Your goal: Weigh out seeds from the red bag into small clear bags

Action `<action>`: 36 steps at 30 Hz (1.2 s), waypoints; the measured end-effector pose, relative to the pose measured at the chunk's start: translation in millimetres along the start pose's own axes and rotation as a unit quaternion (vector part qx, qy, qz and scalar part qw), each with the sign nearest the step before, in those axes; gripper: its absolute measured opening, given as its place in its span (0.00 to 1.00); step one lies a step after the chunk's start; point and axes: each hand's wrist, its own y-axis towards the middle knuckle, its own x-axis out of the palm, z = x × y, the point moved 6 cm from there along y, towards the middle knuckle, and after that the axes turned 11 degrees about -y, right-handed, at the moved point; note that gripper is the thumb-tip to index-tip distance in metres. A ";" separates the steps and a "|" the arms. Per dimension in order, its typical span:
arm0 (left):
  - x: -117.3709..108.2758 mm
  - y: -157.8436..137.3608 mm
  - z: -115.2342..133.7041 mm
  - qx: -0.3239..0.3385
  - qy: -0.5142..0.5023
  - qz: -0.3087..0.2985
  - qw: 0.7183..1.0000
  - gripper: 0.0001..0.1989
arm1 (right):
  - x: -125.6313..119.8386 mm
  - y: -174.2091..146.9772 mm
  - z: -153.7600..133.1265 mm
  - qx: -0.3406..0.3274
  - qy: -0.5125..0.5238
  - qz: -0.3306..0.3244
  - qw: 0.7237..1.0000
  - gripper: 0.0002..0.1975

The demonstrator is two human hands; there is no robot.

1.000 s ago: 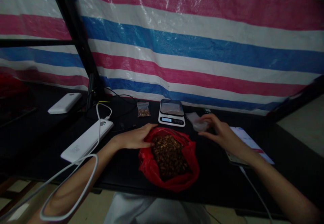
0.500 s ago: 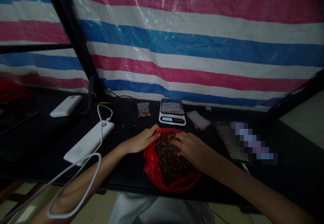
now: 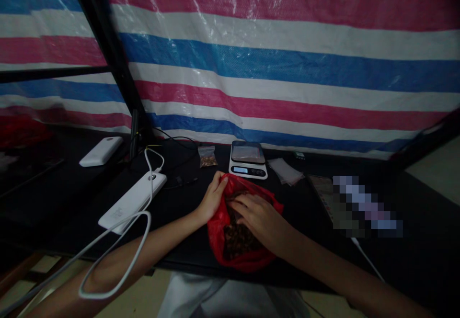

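A red plastic bag (image 3: 216,234), its mouth wide, stands near the table's front edge. Small brown pieces (image 3: 239,239), perhaps nuts or seeds, fill it. My left hand (image 3: 212,200) is closed on the bag's far left rim and pulls it up. Over the contents, inside the mouth, is my right hand (image 3: 260,217), with its fingers curled downward. A faint translucent patch shows by the right fingertips; what they hold is too dark to make out. Just beyond the bag stands a white digital scale (image 3: 247,169) with a lit display and a clear sachet on its plate.
A small zip bag of brown pieces (image 3: 207,157) lies left of the scale, and flat clear bags (image 3: 285,171) lie to its right. White power banks (image 3: 132,203) with a looping cable are on the left. A phone-like device (image 3: 323,191), partly blurred out, lies right.
My right hand has moved left and deeper over the brown pieces. My left hand has raised the bag's far rim, so the mouth looks narrower. The view has shifted slightly.
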 end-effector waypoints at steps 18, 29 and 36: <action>-11.7 13.9 -4.1 -0.013 -0.145 0.076 0.986 0.18 | 26.0 4.4 11.4 0.041 0.328 0.028 0.943 0.21; -18.9 17.9 42.0 0.122 0.261 -0.064 0.956 0.09 | 6.3 6.2 57.1 0.136 0.522 0.114 0.835 0.21; -4.3 57.2 78.9 0.192 0.272 -0.071 0.940 0.19 | -5.7 -15.3 114.1 0.251 0.528 0.250 0.772 0.20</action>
